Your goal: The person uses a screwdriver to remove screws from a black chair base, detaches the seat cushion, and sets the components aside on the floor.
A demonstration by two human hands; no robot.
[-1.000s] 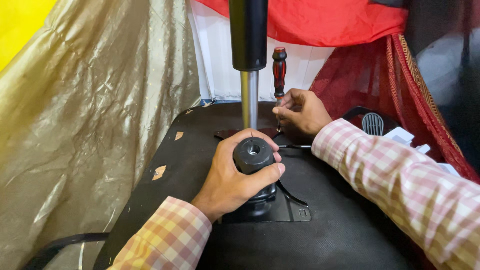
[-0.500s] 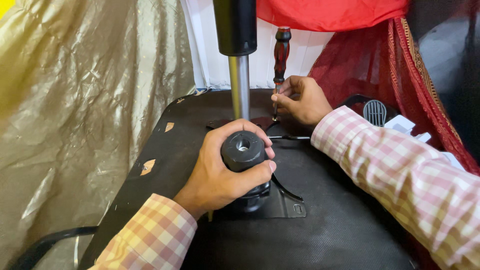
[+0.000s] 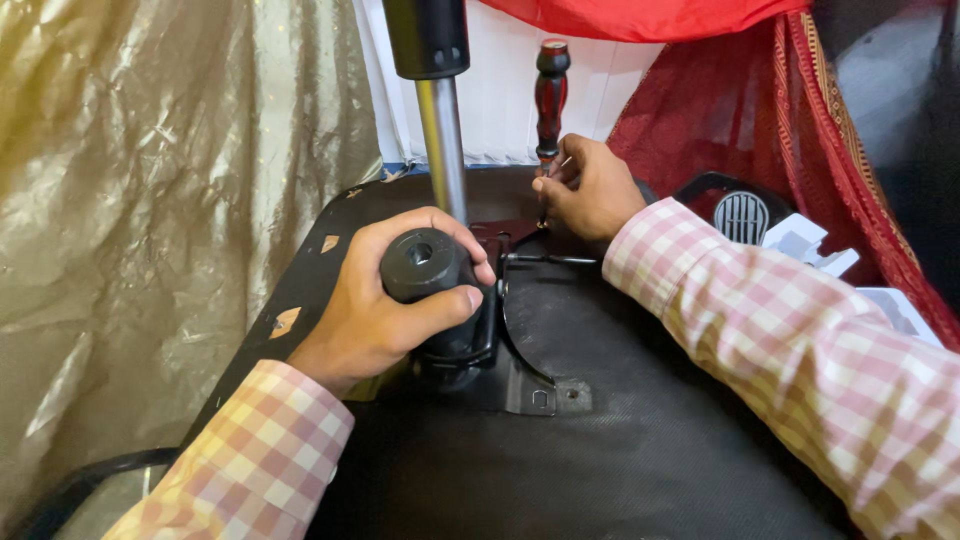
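An upturned black chair seat [image 3: 640, 450] fills the lower view, with a metal mounting plate [image 3: 535, 385] fixed to its underside. My left hand [image 3: 385, 300] grips a round black knob [image 3: 422, 265] on that mechanism. A chrome gas-lift column [image 3: 442, 140] with a black sleeve rises just behind it. My right hand [image 3: 590, 190] holds a screwdriver [image 3: 550, 95] with a dark red and black handle upright, its tip down at the far edge of the mechanism. A thin metal lever rod [image 3: 550, 259] runs between the two hands.
Gold plastic sheeting [image 3: 150, 200] hangs on the left. Red cloth [image 3: 720, 110] drapes at the top and right, before a white panel [image 3: 500, 100]. A black vented part [image 3: 742, 215] and white plastic pieces [image 3: 810, 245] lie to the right of the seat.
The view has shifted slightly, so the seat and hands sit closer. My right hand has set the screwdriver more upright over the mechanism. My left hand stays on the knob.
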